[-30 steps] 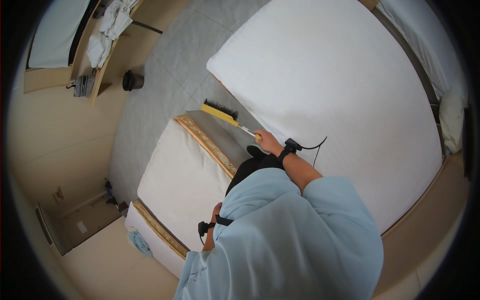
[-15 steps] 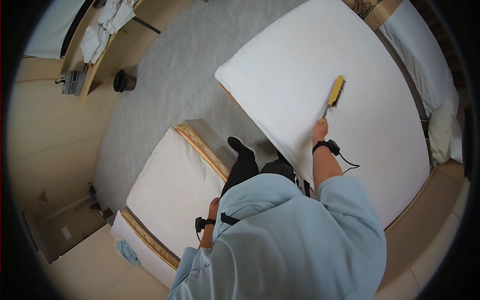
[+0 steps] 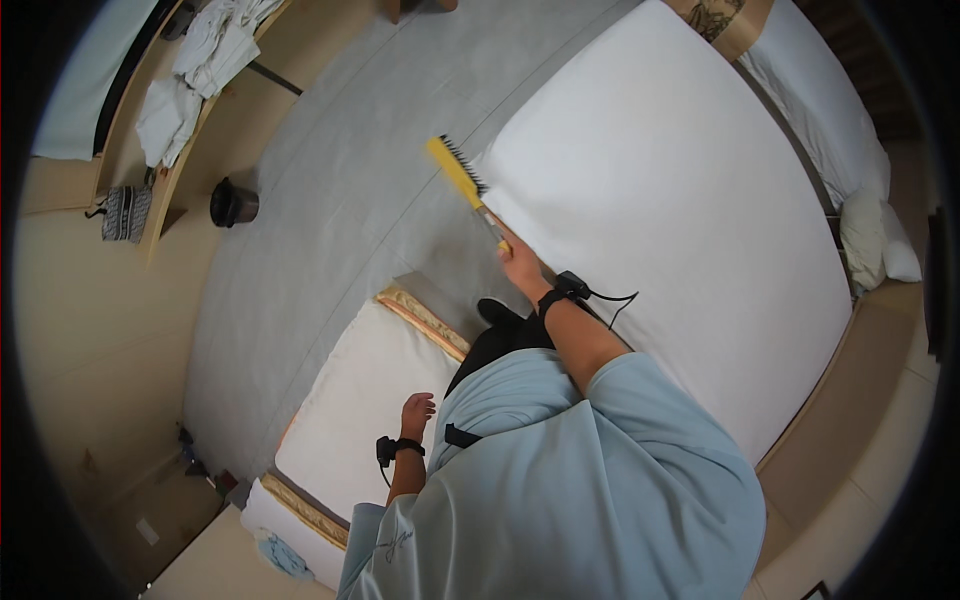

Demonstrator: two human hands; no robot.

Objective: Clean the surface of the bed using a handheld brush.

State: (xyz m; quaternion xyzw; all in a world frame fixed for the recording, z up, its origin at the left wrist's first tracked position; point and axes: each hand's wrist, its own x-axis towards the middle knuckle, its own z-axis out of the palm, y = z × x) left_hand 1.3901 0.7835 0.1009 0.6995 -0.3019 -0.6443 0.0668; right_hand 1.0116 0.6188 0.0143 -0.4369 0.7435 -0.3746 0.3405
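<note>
My right hand [image 3: 519, 262] grips a long-handled yellow brush [image 3: 456, 168] with dark bristles, which is raised at the near left corner of the white bed [image 3: 680, 220]; I cannot tell whether it touches the cover. My left hand [image 3: 418, 408] is open, fingers loosely bent, beside my hip and over a smaller white bed [image 3: 340, 400] with a gold-patterned edge [image 3: 420, 316]. Black straps with small devices are on both wrists.
Grey tiled floor [image 3: 330, 190] runs between the beds and a shelf [image 3: 180, 205] with white cloths [image 3: 165, 120] and a patterned bag [image 3: 126, 214]. A black bin [image 3: 233, 203] stands by the wall. Pillows [image 3: 870, 240] lie beyond the bed at right.
The brush went from beside the bed onto its cover half a second ago, then back leftward to the bed's edge. My left hand has come away from my hip.
</note>
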